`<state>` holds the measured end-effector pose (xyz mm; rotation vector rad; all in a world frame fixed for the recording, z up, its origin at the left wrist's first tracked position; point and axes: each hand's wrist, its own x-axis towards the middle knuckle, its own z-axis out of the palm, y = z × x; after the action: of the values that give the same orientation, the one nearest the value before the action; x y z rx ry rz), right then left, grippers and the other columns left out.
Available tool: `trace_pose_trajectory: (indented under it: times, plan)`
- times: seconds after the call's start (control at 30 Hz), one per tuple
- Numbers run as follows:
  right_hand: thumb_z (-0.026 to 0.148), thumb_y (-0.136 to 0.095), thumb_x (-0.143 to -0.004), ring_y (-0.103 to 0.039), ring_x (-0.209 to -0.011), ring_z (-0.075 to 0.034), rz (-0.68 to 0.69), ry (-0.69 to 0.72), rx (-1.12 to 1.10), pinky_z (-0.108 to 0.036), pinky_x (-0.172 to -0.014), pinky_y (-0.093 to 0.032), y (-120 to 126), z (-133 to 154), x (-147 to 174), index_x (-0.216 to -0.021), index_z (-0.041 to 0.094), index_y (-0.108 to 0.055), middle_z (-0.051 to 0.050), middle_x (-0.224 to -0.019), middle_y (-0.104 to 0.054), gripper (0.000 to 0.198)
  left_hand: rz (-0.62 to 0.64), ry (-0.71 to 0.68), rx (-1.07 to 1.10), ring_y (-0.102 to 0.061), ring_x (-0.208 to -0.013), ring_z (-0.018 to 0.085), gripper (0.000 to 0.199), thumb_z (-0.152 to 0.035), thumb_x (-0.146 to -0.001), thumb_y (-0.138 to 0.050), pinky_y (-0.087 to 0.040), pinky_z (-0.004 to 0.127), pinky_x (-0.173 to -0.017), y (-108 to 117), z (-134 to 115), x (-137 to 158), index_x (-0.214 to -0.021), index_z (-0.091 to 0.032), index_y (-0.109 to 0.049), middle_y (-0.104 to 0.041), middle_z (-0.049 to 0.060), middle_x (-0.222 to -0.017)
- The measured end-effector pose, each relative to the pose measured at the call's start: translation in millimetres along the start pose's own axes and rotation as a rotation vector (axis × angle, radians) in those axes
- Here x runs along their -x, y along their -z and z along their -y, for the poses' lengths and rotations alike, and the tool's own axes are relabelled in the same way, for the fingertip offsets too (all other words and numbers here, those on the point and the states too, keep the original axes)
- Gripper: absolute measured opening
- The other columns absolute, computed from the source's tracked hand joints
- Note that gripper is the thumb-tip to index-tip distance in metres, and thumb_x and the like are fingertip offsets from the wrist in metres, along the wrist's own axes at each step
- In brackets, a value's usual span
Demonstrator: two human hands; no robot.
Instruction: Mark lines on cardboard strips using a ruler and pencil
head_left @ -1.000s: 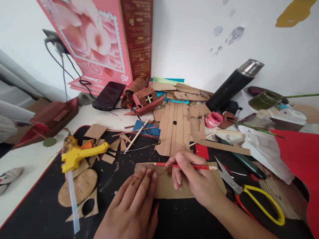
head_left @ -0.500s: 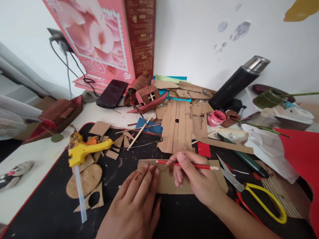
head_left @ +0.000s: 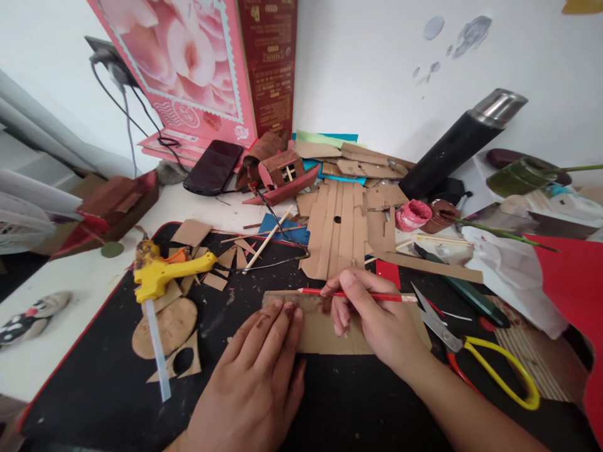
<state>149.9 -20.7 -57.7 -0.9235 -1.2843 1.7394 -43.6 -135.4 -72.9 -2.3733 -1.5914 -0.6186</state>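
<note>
A strip of brown cardboard (head_left: 339,336) lies crosswise on the black mat. My left hand (head_left: 257,364) rests flat on its left end, fingers stretched out together, with brown smears on the fingertips. A brownish, partly see-through strip seems to run along the far edge under those fingers; I cannot make out what it is. My right hand (head_left: 372,320) grips a red pencil (head_left: 384,297) nearly level above the cardboard, its tip pointing left, close to my left fingertips. Yellow-and-red-handled scissors (head_left: 452,342) lie half open just right of the cardboard.
To the left lie a yellow glue gun (head_left: 160,273) and cardboard scraps (head_left: 164,326). Behind are a slatted cardboard piece (head_left: 336,232), a small red model boat (head_left: 285,179) and a phone (head_left: 213,168). Paint jars (head_left: 413,215), a green cutter (head_left: 471,295) and a black flask (head_left: 456,147) stand or lie right.
The camera view has shifted slightly, so most things sit a little higher in the picture. Both hands and the pencil keep nearly the same place over the cardboard.
</note>
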Motion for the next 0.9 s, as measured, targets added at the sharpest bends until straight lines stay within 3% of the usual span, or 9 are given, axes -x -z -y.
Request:
trace_pose_trajectory:
  times: [0.9]
  plan:
    - [0.07, -0.072, -0.105, -0.062, -0.049, -0.011, 0.022, -0.073, 0.054, -0.023, -0.049, -0.049, -0.8, 1.1, -4.1, -0.092, 0.02, -0.078, 0.005, -0.058, -0.063, 0.052, 0.019, 0.036, 0.039, -0.069, -0.136, 0.031, 0.045, -0.025, -0.112, -0.051, -0.048, 0.044, -0.119, -3.6, -3.8, 7.3, -0.15, -0.005, -0.064, -0.076, 0.017, -0.144]
